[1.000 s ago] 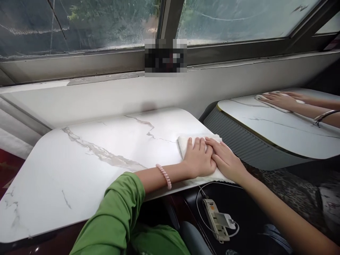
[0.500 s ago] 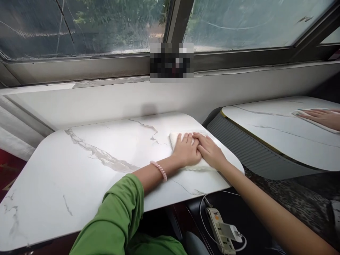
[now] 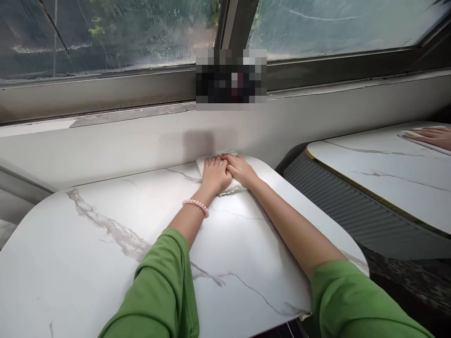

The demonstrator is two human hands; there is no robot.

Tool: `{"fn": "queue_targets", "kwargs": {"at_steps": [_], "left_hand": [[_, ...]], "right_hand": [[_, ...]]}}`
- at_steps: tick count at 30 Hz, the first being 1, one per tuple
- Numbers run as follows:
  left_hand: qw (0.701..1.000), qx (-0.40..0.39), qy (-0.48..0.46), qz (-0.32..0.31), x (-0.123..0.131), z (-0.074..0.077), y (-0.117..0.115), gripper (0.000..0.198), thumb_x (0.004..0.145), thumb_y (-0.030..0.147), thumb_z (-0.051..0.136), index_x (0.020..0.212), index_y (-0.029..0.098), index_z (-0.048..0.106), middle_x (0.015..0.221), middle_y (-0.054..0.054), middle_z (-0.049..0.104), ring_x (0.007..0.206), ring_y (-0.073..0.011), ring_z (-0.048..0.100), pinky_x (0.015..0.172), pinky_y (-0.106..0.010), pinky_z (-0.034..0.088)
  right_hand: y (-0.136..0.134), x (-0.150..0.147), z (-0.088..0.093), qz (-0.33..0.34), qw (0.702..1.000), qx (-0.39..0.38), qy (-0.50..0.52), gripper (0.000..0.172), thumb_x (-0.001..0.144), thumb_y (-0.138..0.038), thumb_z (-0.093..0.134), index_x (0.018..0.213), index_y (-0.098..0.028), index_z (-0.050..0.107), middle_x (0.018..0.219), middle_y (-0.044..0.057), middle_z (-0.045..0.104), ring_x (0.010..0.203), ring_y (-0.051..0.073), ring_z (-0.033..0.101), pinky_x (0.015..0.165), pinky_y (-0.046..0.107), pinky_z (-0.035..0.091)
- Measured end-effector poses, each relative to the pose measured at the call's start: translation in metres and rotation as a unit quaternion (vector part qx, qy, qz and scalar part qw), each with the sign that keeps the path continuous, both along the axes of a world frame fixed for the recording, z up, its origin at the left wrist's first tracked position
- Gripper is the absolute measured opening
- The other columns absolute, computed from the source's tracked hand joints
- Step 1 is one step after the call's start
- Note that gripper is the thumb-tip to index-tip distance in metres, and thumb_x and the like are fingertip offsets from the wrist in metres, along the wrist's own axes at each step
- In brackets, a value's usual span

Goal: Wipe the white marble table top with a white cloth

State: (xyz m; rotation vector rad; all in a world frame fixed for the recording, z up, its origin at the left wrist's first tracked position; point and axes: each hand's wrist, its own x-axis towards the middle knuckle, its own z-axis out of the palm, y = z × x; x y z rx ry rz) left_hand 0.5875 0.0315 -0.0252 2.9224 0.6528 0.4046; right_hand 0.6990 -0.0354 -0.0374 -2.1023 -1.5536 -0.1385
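A folded white cloth [image 3: 230, 188] lies at the far edge of a white marble-patterned table [image 3: 105, 263], close to the wall under the window. My left hand [image 3: 214, 173] rests flat on the cloth, fingers stretched out toward the wall. Beside it, my right hand [image 3: 240, 170] also presses flat on the cloth, its fingers touching those of the left. Both arms reach far forward in green sleeves. A pink bead bracelet [image 3: 196, 205] circles my left wrist. Most of the cloth is hidden under my hands.
A second marble table [image 3: 380, 173] stands to the right across a dark gap, with a ribbed grey side. Another person's hand [image 3: 433, 137] lies on a white cloth at its far right edge. A white wall and window ledge [image 3: 116, 115] border the far side.
Both hands have slid the cloth away from me, from the near right edge of the table to its far edge by the wall. The other person's hand moved right.
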Motion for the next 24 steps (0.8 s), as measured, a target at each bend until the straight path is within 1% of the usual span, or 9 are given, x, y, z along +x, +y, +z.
{"fn": "queue_targets", "kwargs": {"at_steps": [3,8,11,14,16,19,21,24], "left_hand": [[1.0,0.001,-0.01,0.002,0.004,-0.001,0.006,0.046,0.096,0.025,0.03,0.137,0.013,0.046,0.145,-0.01,0.046,0.136,-0.0218,0.035,0.118,-0.043,0.018],[1.0,0.005,-0.017,0.011,0.003,-0.004,0.003,0.047,0.096,0.025,0.028,0.139,0.013,0.044,0.147,-0.009,0.043,0.137,-0.0213,0.034,0.118,-0.042,0.017],[1.0,0.006,-0.016,0.017,-0.003,-0.004,-0.003,0.049,0.096,0.025,0.027,0.14,0.011,0.043,0.148,-0.01,0.042,0.137,-0.0219,0.033,0.118,-0.042,0.016],[1.0,0.004,-0.006,0.017,-0.016,-0.001,-0.012,0.05,0.096,0.025,0.027,0.142,0.01,0.041,0.15,-0.011,0.04,0.139,-0.0227,0.031,0.119,-0.043,0.014],[1.0,0.004,0.007,0.008,-0.028,0.0,-0.023,0.051,0.096,0.027,0.028,0.143,0.01,0.039,0.151,-0.012,0.037,0.14,-0.0232,0.03,0.119,-0.044,0.013],[0.999,0.009,0.03,-0.017,-0.048,0.002,-0.05,0.053,0.096,0.03,0.03,0.145,0.01,0.035,0.153,-0.013,0.034,0.142,-0.0241,0.027,0.118,-0.046,0.012],[0.998,0.01,0.044,-0.038,-0.062,0.003,-0.072,0.055,0.095,0.03,0.031,0.145,0.009,0.034,0.153,-0.015,0.031,0.142,-0.0258,0.025,0.118,-0.048,0.012],[0.995,0.004,0.058,-0.075,-0.085,0.008,-0.106,0.056,0.095,0.03,0.031,0.146,0.006,0.032,0.154,-0.016,0.029,0.143,-0.0282,0.022,0.118,-0.05,0.01]], "right_hand": [[0.007,0.004,-0.001,0.001,1.0,0.004,0.003,0.043,0.084,-0.024,0.03,0.117,-0.022,0.057,0.125,0.007,0.063,0.114,0.026,0.057,0.105,0.046,0.038],[0.004,0.003,-0.003,-0.01,1.0,-0.003,0.015,0.046,0.084,-0.024,0.031,0.123,-0.024,0.055,0.132,0.005,0.06,0.121,0.025,0.053,0.11,0.049,0.033],[0.0,-0.004,-0.001,-0.008,1.0,-0.013,0.014,0.047,0.086,-0.025,0.03,0.126,-0.023,0.054,0.136,0.006,0.056,0.126,0.025,0.05,0.111,0.049,0.031],[-0.012,-0.015,0.001,0.002,0.999,-0.035,0.005,0.049,0.087,-0.025,0.027,0.13,-0.018,0.051,0.141,0.009,0.052,0.132,0.024,0.044,0.112,0.05,0.03],[-0.026,-0.026,0.001,0.011,0.999,-0.05,-0.01,0.051,0.089,-0.026,0.025,0.133,-0.014,0.048,0.144,0.012,0.049,0.136,0.025,0.039,0.112,0.05,0.03],[-0.059,-0.043,-0.003,0.014,0.997,-0.062,-0.037,0.054,0.092,-0.028,0.022,0.138,-0.01,0.044,0.147,0.015,0.044,0.138,0.026,0.036,0.113,0.05,0.03],[-0.087,-0.057,-0.008,0.01,0.997,-0.062,-0.049,0.055,0.093,-0.028,0.021,0.141,-0.01,0.04,0.148,0.015,0.043,0.139,0.026,0.035,0.112,0.051,0.031],[-0.129,-0.079,-0.014,-0.004,0.997,-0.052,-0.06,0.056,0.094,-0.028,0.02,0.146,-0.015,0.033,0.148,0.012,0.043,0.138,0.026,0.036,0.111,0.053,0.032]]}}
